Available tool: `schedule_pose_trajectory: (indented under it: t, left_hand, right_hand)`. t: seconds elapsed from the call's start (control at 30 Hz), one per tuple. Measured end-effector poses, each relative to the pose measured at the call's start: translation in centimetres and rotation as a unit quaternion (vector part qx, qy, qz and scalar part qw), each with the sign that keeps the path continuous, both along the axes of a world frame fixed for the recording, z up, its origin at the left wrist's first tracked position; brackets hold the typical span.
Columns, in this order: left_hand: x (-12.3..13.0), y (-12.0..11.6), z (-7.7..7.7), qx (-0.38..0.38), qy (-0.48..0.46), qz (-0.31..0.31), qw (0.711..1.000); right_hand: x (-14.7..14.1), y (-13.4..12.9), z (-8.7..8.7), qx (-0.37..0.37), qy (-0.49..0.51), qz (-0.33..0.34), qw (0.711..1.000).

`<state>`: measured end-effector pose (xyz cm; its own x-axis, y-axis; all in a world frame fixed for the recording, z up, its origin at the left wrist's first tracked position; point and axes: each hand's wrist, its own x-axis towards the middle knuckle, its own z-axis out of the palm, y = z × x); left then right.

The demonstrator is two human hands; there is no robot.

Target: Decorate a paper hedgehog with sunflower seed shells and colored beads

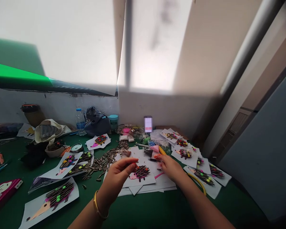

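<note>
Thumb and forefinger of my left hand (119,173) pinch a small orange-red bit (135,164) over the hedgehog card (143,174); a smooth gold bangle (96,203) rings that wrist. My right hand (170,167) is just right of the card, fingers bent at a soft-looking orange lump (157,156) with thin, shiny film about it; I cannot tell whether they grip it or only touch it. The card itself lies flat between my hands on loose white sheets (168,183), its pink paper head meeting a back that bristles with pointed dark seeds, dotted with little orange-red balls.

Just beyond the card are a slim black pen (153,160) and a pink lump (154,148) in crinkled plastic; farther beyond, a flat phone (148,124) stands upright, screen lit. Left of the card spills a heap of striped, teardrop-shaped seeds (106,161), and farther left lies a long-snouted card (58,194) with round green balls. Beyond the card to the left stand a clear plastic bottle (80,123), a slumped dark-blue bag (97,124) and a teal-lidded jar (113,123). Right of the card, overlapping papers (184,155) carry similar spiky backs, near a smooth yellow curved band (202,186). Matte green tabletop (157,206) runs beneath.
</note>
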<state>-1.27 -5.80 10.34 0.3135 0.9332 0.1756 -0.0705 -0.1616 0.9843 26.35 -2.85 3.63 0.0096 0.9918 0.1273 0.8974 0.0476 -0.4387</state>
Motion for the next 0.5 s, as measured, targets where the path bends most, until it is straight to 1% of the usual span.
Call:
schedule_pose_trajectory:
  t: [0.07, 0.1, 0.13, 0.2, 0.3, 0.37, 0.4, 0.47, 0.5]
  left_hand:
    - [0.2, 0.1, -0.1, -0.003, 0.012, -0.008, 1.000]
    - [0.3, 0.1, -0.2, -0.004, 0.012, -0.014, 1.000]
    - [0.4, 0.2, -0.3, -0.006, 0.009, -0.020, 1.000]
    - [0.5, 0.2, -0.5, -0.005, 0.000, -0.032, 0.999]
    - [0.5, -0.1, -0.1, 0.024, -0.022, -0.046, 0.998]
    - [0.3, -0.8, 0.6, 0.074, -0.043, -0.066, 0.994]
    - [0.2, -1.2, 1.2, 0.103, -0.055, -0.088, 0.989]
    - [-0.1, -2.4, 2.5, 0.151, -0.076, -0.133, 0.977]
    - [-0.3, -3.0, 3.2, 0.170, -0.087, -0.145, 0.971]
  right_hand:
    - [0.2, 0.5, -0.6, -0.001, -0.004, 0.002, 1.000]
    - [0.0, 0.6, -0.6, 0.003, -0.004, 0.006, 1.000]
    - [-0.3, 0.5, -0.3, 0.015, -0.005, 0.012, 1.000]
    - [-1.5, -0.1, 0.8, 0.052, -0.002, 0.032, 0.998]
    - [-4.2, -2.3, 3.8, 0.131, 0.041, 0.087, 0.987]
    - [-6.3, -4.5, 6.3, 0.162, 0.104, 0.152, 0.970]
    - [-7.3, -5.7, 7.6, 0.173, 0.134, 0.195, 0.956]
    - [-8.8, -7.9, 10.0, 0.212, 0.186, 0.278, 0.918]
    - [-9.3, -8.8, 11.0, 0.235, 0.202, 0.302, 0.902]
